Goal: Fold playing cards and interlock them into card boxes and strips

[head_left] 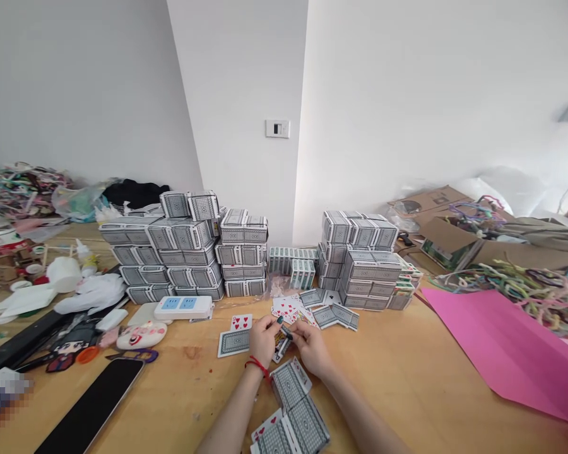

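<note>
My left hand (263, 341), with a red cord at its wrist, and my right hand (311, 346) meet over the table's middle. Both have their fingers pinched on a playing card (281, 343), which looks bent and is partly covered by my fingers. Left of my left hand lie a face-down card (234, 342) and a face-up heart card (241, 322). Loose face-up cards (286, 308) and grey-backed folded cards (336, 315) spread just beyond my fingers. Between my forearms sits a joined piece of grey-backed cards (307, 422), with heart faces showing at its edges.
Stacked card blocks (184, 255) stand at the back left, more card blocks (366, 274) at the back right. Small card packs (301, 273) lie between them. A power strip (183, 307), phone (94, 407) and utility knife (139, 356) are leftward; pink paper (506, 353) lies right.
</note>
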`<state>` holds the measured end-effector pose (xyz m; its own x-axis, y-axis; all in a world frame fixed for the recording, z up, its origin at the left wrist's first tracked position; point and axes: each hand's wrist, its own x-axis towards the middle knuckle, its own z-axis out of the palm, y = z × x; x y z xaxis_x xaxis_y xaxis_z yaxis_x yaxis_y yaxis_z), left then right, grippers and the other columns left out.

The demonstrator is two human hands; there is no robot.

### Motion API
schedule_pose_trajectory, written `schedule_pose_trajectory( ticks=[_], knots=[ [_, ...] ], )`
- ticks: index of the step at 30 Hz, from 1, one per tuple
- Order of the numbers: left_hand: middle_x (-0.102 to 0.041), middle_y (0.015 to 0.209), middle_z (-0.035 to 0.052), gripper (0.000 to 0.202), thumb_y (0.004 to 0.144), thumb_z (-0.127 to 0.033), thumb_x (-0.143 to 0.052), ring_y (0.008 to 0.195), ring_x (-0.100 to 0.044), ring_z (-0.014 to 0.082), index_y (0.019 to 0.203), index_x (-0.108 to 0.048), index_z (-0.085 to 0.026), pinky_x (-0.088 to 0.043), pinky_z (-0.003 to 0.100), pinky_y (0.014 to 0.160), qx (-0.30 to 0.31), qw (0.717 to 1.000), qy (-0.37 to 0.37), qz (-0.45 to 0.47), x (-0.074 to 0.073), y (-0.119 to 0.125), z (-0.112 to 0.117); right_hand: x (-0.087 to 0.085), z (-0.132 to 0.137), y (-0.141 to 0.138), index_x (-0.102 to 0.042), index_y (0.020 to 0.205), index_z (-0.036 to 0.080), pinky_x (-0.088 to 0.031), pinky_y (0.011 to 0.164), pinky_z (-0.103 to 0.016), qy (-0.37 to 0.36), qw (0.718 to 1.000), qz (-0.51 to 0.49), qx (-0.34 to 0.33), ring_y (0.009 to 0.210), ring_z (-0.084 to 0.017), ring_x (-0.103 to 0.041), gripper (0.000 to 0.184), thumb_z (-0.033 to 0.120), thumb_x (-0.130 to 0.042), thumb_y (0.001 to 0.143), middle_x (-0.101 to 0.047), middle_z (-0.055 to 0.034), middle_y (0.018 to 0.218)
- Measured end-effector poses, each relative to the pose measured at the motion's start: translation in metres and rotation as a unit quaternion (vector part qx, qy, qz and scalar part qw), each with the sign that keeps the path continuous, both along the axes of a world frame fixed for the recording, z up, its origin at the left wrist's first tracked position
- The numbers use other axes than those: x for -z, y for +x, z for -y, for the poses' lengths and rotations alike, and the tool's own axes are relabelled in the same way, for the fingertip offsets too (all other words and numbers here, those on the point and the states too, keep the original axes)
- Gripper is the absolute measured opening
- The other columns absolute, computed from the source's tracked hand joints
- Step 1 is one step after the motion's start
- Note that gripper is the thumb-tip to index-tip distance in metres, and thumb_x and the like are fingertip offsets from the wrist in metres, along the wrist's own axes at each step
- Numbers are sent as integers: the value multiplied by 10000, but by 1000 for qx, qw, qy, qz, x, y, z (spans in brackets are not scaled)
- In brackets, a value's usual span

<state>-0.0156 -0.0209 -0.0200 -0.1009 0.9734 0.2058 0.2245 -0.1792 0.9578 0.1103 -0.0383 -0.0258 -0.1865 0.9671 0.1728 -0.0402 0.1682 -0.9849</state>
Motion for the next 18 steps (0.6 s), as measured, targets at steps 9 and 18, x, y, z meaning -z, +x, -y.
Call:
schedule_pose_trajectory(
  ticks=[9, 18],
  knots=[
    [-445, 520, -35, 208, 660, -349, -517, 531, -403, 115, 555, -483, -172, -299, 213, 513, 75, 996, 17, -36, -5, -1, 3, 7, -3, -1, -460, 669, 207, -397, 427, -246, -50, 999, -17, -5, 424, -122, -498, 251, 437, -559, 685, -512, 44, 514],
    [-401, 446, -45, 255, 623, -346, -524, 463, -361, 99, 460, -456, -162, -257, 222, 471, 82, 995, -51, 33, 0, -1, -5, 3, 0, 0, -481, 655, 197, -333, 389, -222, -54, 998, 1, -21, 388, -121, -498, 251, 438, -527, 708, -513, 43, 465]
  ],
)
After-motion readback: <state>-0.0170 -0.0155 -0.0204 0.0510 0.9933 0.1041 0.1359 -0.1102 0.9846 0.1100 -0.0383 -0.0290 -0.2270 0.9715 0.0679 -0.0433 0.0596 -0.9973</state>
